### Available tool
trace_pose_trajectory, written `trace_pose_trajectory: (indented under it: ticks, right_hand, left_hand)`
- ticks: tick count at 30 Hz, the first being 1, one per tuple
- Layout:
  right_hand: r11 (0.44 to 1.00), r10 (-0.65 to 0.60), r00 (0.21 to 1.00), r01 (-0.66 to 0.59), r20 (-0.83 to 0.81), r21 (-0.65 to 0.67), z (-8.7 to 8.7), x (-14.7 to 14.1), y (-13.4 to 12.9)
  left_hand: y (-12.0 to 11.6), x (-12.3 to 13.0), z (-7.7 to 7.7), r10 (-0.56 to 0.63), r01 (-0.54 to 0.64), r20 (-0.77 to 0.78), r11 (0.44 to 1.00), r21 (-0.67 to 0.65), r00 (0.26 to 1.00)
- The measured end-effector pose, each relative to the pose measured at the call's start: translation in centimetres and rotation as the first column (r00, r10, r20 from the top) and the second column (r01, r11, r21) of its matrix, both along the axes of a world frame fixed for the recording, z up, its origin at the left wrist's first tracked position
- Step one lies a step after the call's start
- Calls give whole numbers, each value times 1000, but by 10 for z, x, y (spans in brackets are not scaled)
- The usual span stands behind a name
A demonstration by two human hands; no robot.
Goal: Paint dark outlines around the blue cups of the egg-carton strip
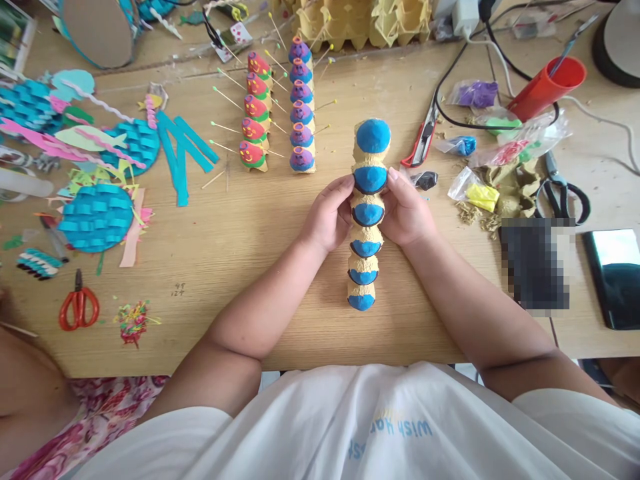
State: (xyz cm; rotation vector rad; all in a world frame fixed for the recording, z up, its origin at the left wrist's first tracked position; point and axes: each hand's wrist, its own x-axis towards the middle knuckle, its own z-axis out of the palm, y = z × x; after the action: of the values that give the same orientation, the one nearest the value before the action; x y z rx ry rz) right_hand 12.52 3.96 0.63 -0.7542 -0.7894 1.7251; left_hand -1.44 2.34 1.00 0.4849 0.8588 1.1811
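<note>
A long strip of egg-carton bumps (367,213), each bump partly covered in blue, stands out over the middle of the table. My left hand (333,217) grips its left side near the second bump from the top, thumb against the edge. From the right side my right hand (407,210) pinches the same strip at about the same height. The fingers of both hands are partly hidden beneath it. Beyond the hands are a red-and-green bump strip (255,113) and a purple-and-blue bump strip (301,110), both with thin sticks poking out.
Blue woven paper discs (97,217) and orange-handled scissors (79,310) lie left. To the right are a red cutter (425,133), bagged yellow clay (483,197), black scissors (563,200), a red cup (547,87) and a phone (613,280). Another person's arm (30,393) shows lower left.
</note>
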Motion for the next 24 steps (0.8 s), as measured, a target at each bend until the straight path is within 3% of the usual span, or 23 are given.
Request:
trace_pose_trajectory:
  ticks: [4,11,19,24]
  right_hand:
    - [998,51,998,-50,37,-44,5,0,-1]
    - [1000,14,998,-13,58,-18,4,1,-2]
    - [1000,22,999,-22,35,14,0,2,-1]
    - [1000,7,999,-7,37,21,-3,2,0]
  left_hand:
    - [1,0,1,-38,38,6,999,-35,999]
    - [2,0,-2,0,-1,32,1000,24,1000]
    - [1,-1,-2,-23,29,98,998,-59,995]
    - [0,0,1,-9,10,78,1000,-18,997]
